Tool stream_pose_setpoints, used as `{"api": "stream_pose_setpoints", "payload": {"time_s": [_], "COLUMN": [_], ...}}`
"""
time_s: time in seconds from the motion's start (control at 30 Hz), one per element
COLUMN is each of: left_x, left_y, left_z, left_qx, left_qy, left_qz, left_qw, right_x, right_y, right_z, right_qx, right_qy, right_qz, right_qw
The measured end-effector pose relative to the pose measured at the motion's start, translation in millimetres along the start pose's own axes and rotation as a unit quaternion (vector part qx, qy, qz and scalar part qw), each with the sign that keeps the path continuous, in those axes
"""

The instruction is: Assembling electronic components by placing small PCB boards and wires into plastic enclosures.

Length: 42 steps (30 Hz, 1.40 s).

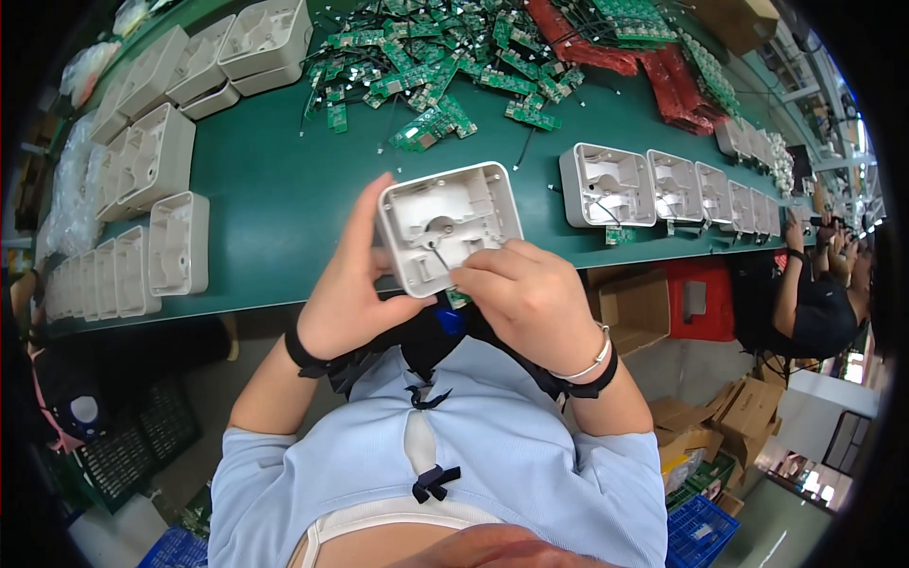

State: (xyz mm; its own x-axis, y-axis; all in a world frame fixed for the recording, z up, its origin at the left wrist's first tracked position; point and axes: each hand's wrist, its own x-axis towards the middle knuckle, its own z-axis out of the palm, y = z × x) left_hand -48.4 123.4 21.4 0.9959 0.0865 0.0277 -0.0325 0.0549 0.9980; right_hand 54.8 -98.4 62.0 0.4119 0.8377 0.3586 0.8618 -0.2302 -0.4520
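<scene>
A white plastic housing [473,194], square with rounded corners, is held up over the table's front edge with its hollow side facing me. My left hand [352,275] grips its left side, thumb along the lower edge and fingers behind. Inside the housing a thin black cable [437,254] runs from a round hole toward the lower wall. My right hand [530,298] is closed at the lower right wall, its fingertips pinched on the cable's end. Just below those fingers a bit of a green circuit board [457,298] shows; most of it is hidden.
A heap of green circuit boards with black cables [426,80] lies at the back of the green table [256,189]. White housings [175,244] stand in rows at left; more with boards attached [606,185] line the right. Red bubble wrap [674,90] lies far right. Another person [819,303] works there.
</scene>
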Motion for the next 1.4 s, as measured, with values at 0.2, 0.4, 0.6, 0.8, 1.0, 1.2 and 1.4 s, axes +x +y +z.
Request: {"api": "stream_pose_setpoints", "payload": {"time_s": [0.2, 0.4, 0.6, 0.8, 1.0, 1.2, 1.4], "left_x": [14.5, -11.9, -41.7, -70.6, -110.8, -109.3, -118.4], "left_y": [5.3, 14.2, 59.5, 85.7, 52.0, 35.1, 22.6], "left_z": [12.1, -9.0, -61.3, -115.0, -147.6, -139.3, -139.7], "left_qx": [0.047, 0.126, 0.438, 0.631, 0.723, 0.708, 0.703], "left_qy": [-0.025, 0.032, 0.075, 0.241, 0.361, 0.36, 0.384], "left_qz": [-0.033, 0.001, 0.075, 0.047, -0.048, -0.064, -0.055], "left_qw": [0.998, 0.991, 0.893, 0.735, 0.587, 0.604, 0.596], "right_x": [-11.4, -12.6, -15.5, -13.2, -12.0, -11.2, -3.3], "right_y": [11.8, 18.0, 26.4, 26.0, 19.4, 17.8, 20.1], "right_z": [-11.8, -17.2, -16.5, -12.2, -12.4, -18.1, -34.8], "right_qx": [-0.035, -0.095, -0.13, -0.171, -0.2, -0.1, -0.075], "right_qy": [0.021, 0.039, 0.057, 0.036, 0.032, 0.046, 0.043], "right_qz": [0.035, 0.073, 0.066, 0.1, 0.117, 0.103, 0.09], "right_qw": [0.999, 0.992, 0.988, 0.98, 0.972, 0.989, 0.992]}}
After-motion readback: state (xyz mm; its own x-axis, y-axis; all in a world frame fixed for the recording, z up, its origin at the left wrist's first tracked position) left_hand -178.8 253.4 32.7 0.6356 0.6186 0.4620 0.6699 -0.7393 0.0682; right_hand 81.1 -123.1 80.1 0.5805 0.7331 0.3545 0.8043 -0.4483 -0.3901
